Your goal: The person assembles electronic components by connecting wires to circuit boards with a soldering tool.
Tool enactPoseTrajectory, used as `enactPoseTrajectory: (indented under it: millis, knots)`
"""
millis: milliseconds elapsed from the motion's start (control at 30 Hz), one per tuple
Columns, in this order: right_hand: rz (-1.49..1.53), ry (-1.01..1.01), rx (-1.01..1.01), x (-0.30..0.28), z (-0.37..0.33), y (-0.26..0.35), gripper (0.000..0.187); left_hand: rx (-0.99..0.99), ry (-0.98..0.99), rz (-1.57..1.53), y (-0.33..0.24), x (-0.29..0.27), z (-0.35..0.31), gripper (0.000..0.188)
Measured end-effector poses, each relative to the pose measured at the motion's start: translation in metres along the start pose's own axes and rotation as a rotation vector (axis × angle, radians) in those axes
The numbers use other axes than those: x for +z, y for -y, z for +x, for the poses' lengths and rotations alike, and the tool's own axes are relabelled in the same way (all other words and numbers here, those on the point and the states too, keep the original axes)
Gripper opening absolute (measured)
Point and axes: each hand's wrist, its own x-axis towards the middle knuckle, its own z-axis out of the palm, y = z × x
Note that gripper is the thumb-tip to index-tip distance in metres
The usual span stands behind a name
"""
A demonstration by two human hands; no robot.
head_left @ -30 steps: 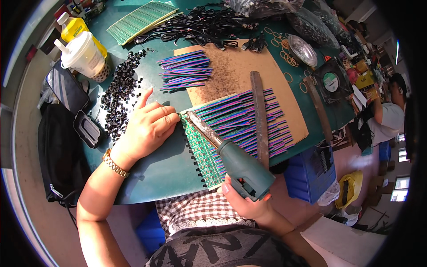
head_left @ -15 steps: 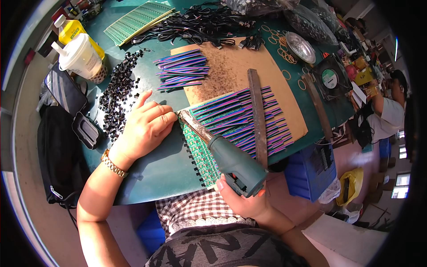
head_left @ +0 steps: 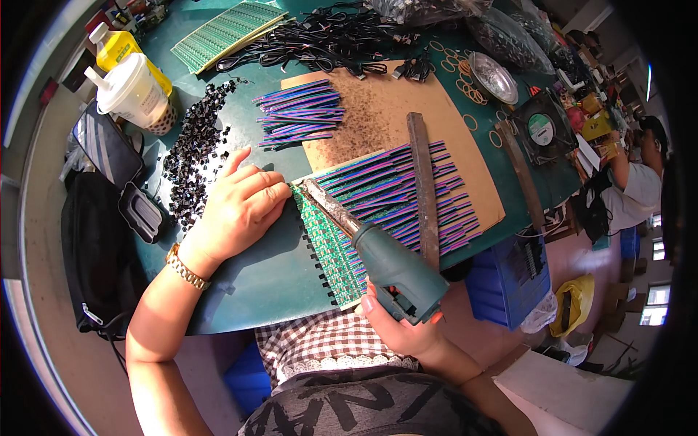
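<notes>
My right hand (head_left: 407, 330) is wrapped round the handle of a dark green soldering gun (head_left: 400, 272). Its grimy metal tip points at the upper left corner of a green circuit board panel (head_left: 327, 251), a little to the right of my left fingertips. My left hand (head_left: 247, 200) is closed in a pinch at that corner; what it grips is hidden. Black connectors line the panel's left edge. Several striped multicoloured wires (head_left: 363, 182) run from the panel to the right, with a rusty metal bar (head_left: 422, 189) lying across them.
Loose black connectors (head_left: 193, 156) lie in a heap left of my left hand. Beyond the panel are a wire bundle (head_left: 298, 112), cardboard (head_left: 465, 145) and black cables (head_left: 320, 36). A lidded drink cup (head_left: 134, 94) stands at the left. A blue crate (head_left: 505, 280) sits beside the table.
The soldering gun has shifted slightly to the right with my right hand, its tip drawing away from my left fingertips. My left hand has stayed in place.
</notes>
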Motion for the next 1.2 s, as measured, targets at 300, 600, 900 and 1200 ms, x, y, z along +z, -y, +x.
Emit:
enactPoseTrajectory:
  millis: [300,600,900,1200]
  knots:
    - [0.363,-0.128,-0.022,0.003,0.013,0.013,0.012,0.01,0.025,0.0,0.002,0.001,-0.002,0.023]
    - [0.067,-0.046,-0.161,-0.003,0.01,0.011,0.015,0.003,-0.017,-0.013,0.0,0.001,-0.001,0.025]
    - [0.337,-0.067,-0.081,-0.009,-0.001,0.01,0.023,-0.002,-0.015,-0.02,0.0,0.001,0.0,0.027]
    - [0.264,-0.539,0.025,-0.071,-0.011,0.033,0.035,0.012,0.022,-0.054,-0.001,0.0,0.009,0.023]
